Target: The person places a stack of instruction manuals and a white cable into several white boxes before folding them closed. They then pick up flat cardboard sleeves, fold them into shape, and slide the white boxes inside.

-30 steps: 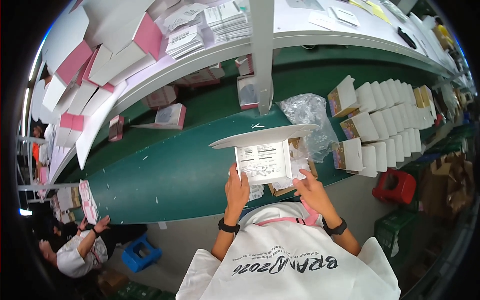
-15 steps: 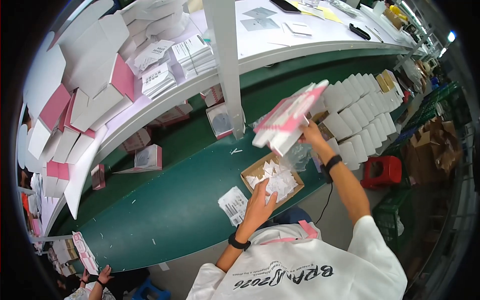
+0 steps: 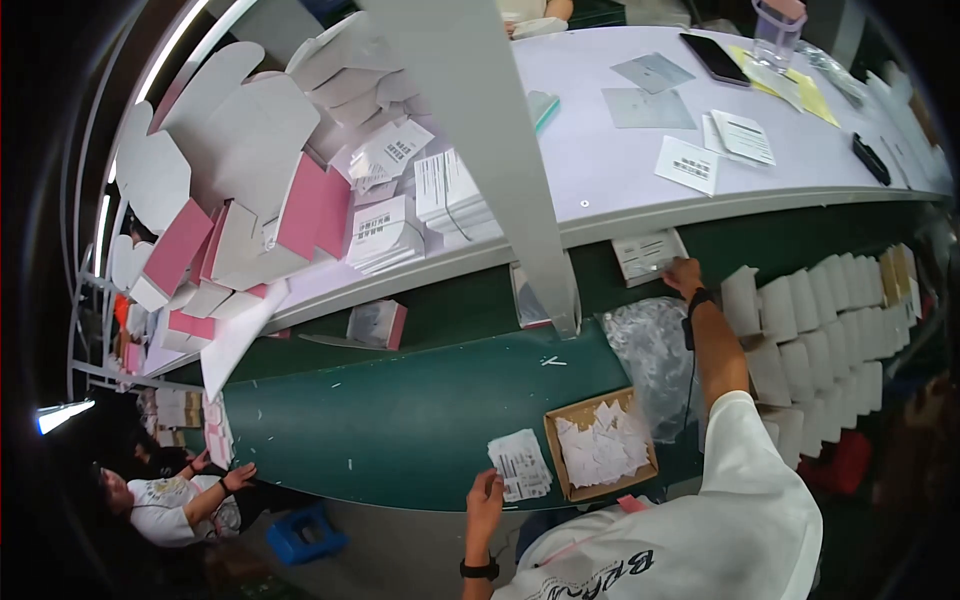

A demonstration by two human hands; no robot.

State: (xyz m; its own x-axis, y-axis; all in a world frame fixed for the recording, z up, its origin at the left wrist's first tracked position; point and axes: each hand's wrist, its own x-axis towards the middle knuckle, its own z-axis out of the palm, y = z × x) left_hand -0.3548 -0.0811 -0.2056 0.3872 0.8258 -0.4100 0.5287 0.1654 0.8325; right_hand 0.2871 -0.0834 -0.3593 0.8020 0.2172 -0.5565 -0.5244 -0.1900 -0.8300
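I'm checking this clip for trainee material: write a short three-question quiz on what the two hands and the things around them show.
1. True or false: the right hand reaches up to a white box under the shelf edge.
2. What does the left hand touch? A) a clear plastic bag B) a stack of printed leaflets C) a phone
3. Fill in: the shallow cardboard tray on the green table holds loose white ____.

Key: 1 true. 2 B: the fingers rest at the stack of printed leaflets, left of the tray. 3 paper slips.
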